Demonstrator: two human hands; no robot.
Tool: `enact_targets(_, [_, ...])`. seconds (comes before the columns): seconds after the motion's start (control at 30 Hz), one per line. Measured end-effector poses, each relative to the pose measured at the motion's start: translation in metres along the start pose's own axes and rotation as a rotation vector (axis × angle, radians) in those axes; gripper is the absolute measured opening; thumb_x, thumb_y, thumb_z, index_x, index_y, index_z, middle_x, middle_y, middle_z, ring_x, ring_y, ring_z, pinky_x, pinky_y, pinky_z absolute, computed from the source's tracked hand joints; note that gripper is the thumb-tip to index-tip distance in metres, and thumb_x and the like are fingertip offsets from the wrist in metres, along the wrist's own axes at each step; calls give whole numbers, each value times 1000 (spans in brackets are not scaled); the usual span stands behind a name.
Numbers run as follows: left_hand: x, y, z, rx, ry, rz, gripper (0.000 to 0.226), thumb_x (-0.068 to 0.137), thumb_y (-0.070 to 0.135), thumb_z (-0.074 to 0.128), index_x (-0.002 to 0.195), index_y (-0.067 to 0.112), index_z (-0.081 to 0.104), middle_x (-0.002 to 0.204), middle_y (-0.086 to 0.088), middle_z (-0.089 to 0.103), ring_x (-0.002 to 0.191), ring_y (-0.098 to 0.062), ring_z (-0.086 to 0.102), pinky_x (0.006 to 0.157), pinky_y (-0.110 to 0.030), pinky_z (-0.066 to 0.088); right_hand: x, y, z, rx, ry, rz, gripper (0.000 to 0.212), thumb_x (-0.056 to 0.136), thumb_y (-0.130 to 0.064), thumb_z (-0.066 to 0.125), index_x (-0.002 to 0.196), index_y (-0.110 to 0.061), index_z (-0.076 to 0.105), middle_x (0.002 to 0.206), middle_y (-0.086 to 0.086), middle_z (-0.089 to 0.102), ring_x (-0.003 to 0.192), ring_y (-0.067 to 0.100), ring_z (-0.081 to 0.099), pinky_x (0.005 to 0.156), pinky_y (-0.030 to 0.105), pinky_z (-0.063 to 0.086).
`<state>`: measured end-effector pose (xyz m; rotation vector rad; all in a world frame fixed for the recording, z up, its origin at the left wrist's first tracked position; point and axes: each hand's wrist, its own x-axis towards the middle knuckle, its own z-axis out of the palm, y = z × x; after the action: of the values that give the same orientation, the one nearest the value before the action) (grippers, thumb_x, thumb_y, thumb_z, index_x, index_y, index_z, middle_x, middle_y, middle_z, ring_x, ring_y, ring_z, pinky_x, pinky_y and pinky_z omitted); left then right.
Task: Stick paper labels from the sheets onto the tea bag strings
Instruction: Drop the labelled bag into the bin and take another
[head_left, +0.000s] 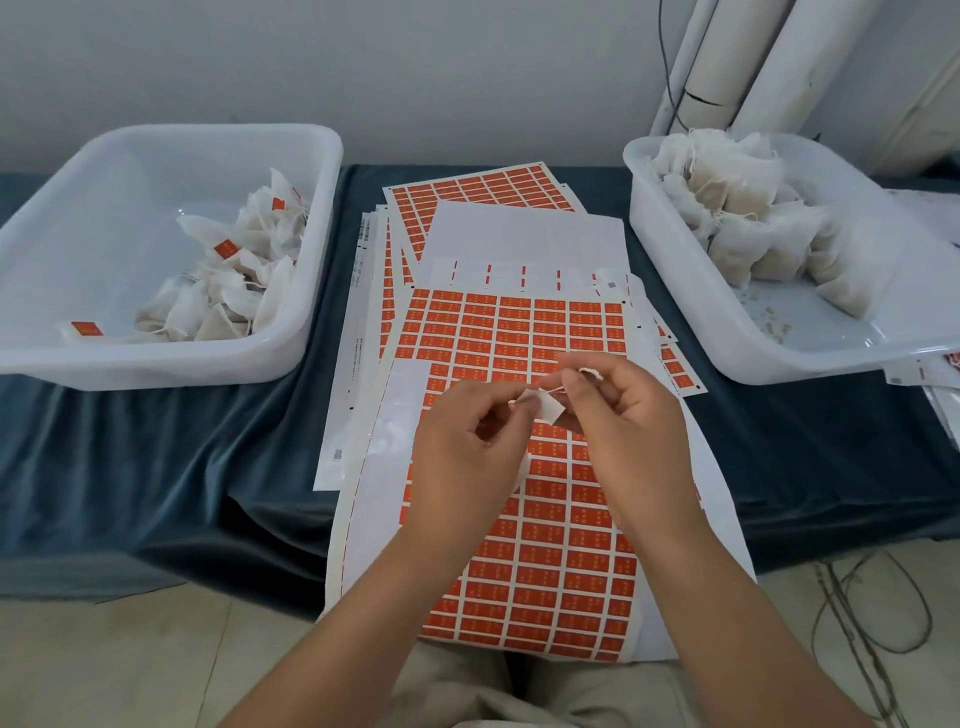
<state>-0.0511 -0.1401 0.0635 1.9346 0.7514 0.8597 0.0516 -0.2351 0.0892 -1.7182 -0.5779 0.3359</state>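
We hold one label (546, 411) between our two hands above the top label sheet (524, 332). Its white back faces us, pinched at its left corner by the left hand (470, 441), fingers closed narrow around it. The right hand (621, 415) is pinched on the string (553, 387), a thin pale thread that runs from the label up to a small loop at the right fingertips (589, 371). We cannot tell where the bag of this string sits; it may hang behind the left palm.

We judge the label to be nearly weightless, limp and tacky on one face, so it wants holding by an edge only, or it will stick to the skin or curl onto itself. The string is thin and slack. It should be kept taut between the fingers and laid across the middle of the sticky face before the label is folded shut. Pulling hard could tear it from the soft bag.

The sheets lie fanned in a loose stack on a table (156, 467) draped with dark blue cloth; glossy backing paper will likely slide on it. A white tub (322, 156) on the left holds labelled bags (244, 270), and another tub (675, 291) on the right holds unlabelled bags (748, 208). Both are within reach, with pale floor below and white pipes (727, 67) against the wall.
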Motion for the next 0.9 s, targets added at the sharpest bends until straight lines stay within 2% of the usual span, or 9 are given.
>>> enact_targets(0.07, [-2, -5, -1, 76, 72, 110, 17, 97, 21, 76, 112, 26, 81, 99, 17, 68, 97, -4, 63, 81, -7, 51, 0, 2, 1, 154, -11, 93, 15, 102, -28, 65, 109, -40, 72, 100, -22, 77, 95, 1, 74, 72, 16, 59])
enact_targets(0.13, [-4, -8, -1, 110, 94, 205, 20, 98, 20, 75, 116, 17, 81, 105, 11, 70, 94, -6, 64, 82, -9, 53, 1, 2, 1, 280, -19, 194, 16, 101, -22, 66, 111, -31, 75, 100, -14, 79, 96, 9, 77, 75, 24, 62])
enact_targets(0.3, [-10, -5, 2, 87, 57, 214, 28, 102, 31, 64, 125, 22, 78, 116, 14, 69, 107, -7, 64, 91, -16, 54, 4, 2, -3, 375, -26, 255, 17, 102, -17, 65, 112, -26, 76, 102, -6, 79, 96, 16, 78, 78, 29, 63])
enact_targets(0.43, [-13, 1, 2, -91, 15, 53, 25, 106, 35, 56, 121, 36, 76, 112, 26, 66, 113, -12, 64, 90, -15, 53, 3, 5, 0, 367, -27, 257, 17, 101, -20, 66, 112, -28, 76, 104, -7, 79, 98, 16, 78, 81, 32, 64])
enact_targets(0.53, [-9, 9, -2, -244, -14, -95, 21, 108, 44, 53, 111, 52, 72, 109, 30, 71, 114, -2, 66, 86, -8, 52, 2, 7, 3, 374, -33, 275, 17, 101, -21, 66, 113, -28, 76, 106, -6, 79, 99, 16, 77, 85, 35, 64])
enact_targets(0.67, [-1, 13, -7, -380, -23, -289, 32, 87, 69, 54, 97, 52, 80, 95, 22, 78, 99, 1, 71, 72, -5, 52, 2, 8, 4, 366, -63, 261, 17, 102, -22, 65, 115, -28, 74, 106, -6, 79, 101, 16, 77, 86, 36, 64])
enact_targets(0.77, [5, 11, -11, -445, -52, -410, 35, 80, 71, 57, 95, 49, 80, 92, 15, 79, 92, -1, 73, 67, -12, 56, 2, 7, 5, 322, -69, 220, 16, 102, -25, 65, 114, -32, 73, 103, -12, 79, 100, 10, 76, 81, 29, 63])
enact_targets(0.9, [10, 8, -14, -420, -166, -516, 28, 84, 69, 63, 91, 48, 79, 91, 15, 78, 90, -8, 73, 79, -26, 57, 1, 5, 5, 253, -73, 150, 16, 102, -26, 65, 111, -37, 73, 101, -17, 78, 99, 4, 75, 77, 22, 61])
